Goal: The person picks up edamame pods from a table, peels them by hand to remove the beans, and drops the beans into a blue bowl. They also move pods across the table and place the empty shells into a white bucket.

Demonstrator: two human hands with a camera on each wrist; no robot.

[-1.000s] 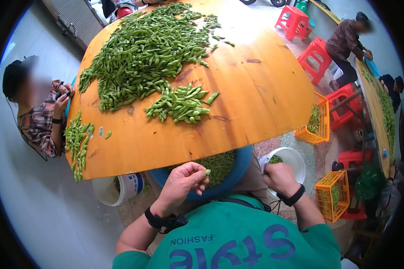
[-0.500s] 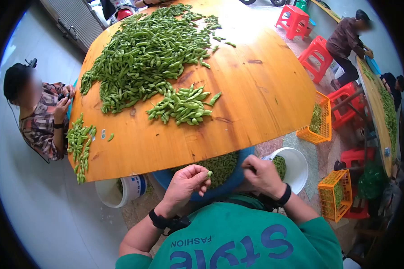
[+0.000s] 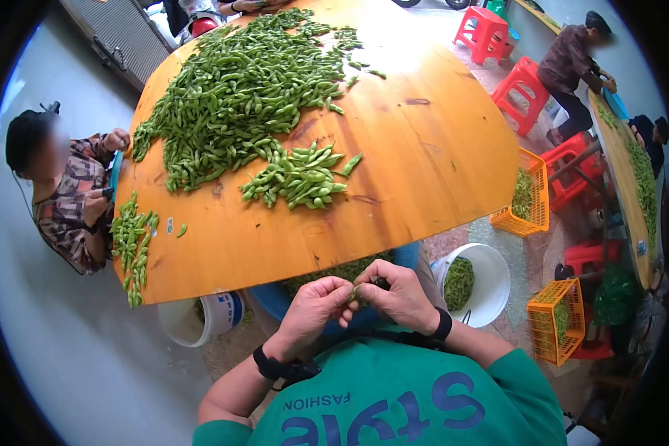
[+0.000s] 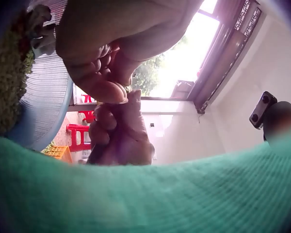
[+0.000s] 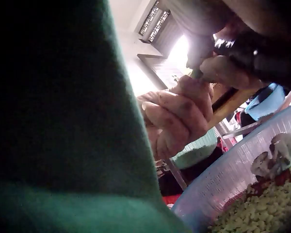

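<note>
Both hands meet over the blue basin [image 3: 273, 292] at the table's near edge. My left hand [image 3: 314, 308] pinches a small green pod [image 3: 354, 293] between thumb and forefinger. The fingertips of my right hand [image 3: 400, 296] pinch the pod's other side, and something dark lies in its curled fingers, clearer in the right wrist view as a dark shiny object [image 5: 262, 56]. In the left wrist view the tips of both hands touch around a sliver of green. Light green beans [image 5: 257, 208] fill the basin's bottom, partly hidden by the hands.
A large heap of pods [image 3: 230, 97] and a smaller pile [image 3: 301, 178] lie on the wooden table [image 3: 424, 171]. White buckets [image 3: 494, 286] stand right and left below it. Orange crates [image 3: 554, 320] and red stools [image 3: 520, 97] are at right. A seated person [image 3: 70, 186] is at left.
My right hand has moved left from beside the right bucket to meet my left hand at the pod. The seated person at left has raised a hand to the table edge.
</note>
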